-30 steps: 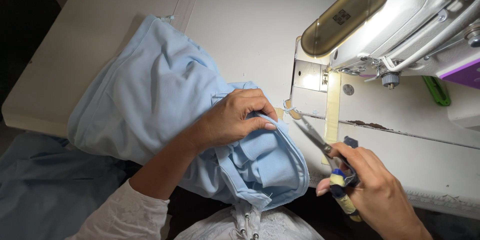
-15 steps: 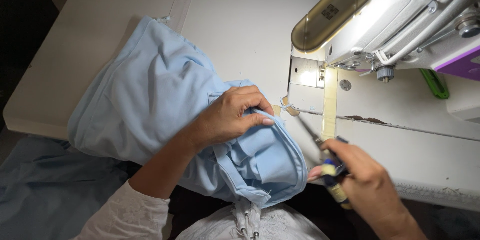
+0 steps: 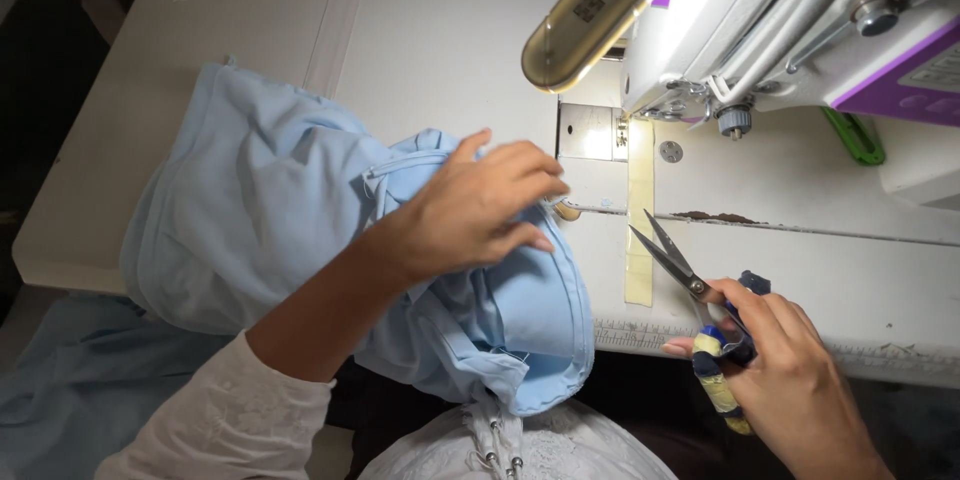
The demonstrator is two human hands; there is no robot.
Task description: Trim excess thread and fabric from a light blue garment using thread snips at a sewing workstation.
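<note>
A light blue garment (image 3: 260, 210) lies bunched on the white sewing table (image 3: 430, 30), hanging over its near edge. My left hand (image 3: 480, 205) presses down on the garment's folded edge, fingers pinching the fabric close to the machine's needle plate (image 3: 590, 130). My right hand (image 3: 785, 360) holds a pair of scissors (image 3: 680, 260) by taped handles, blades apart and pointing up-left, a short way right of the fabric. The blades touch nothing.
A white sewing machine (image 3: 790, 20) with a lit lamp housing (image 3: 595, 10) fills the top right. A yellowish tape strip (image 3: 640, 210) runs down the table beside the plate. A green tool (image 3: 855, 135) lies behind the machine. More blue cloth (image 3: 60, 390) hangs at the lower left.
My right hand has drawn the scissors back to the right, away from the fabric edge, and the blades are now apart. My left hand stays on the garment.
</note>
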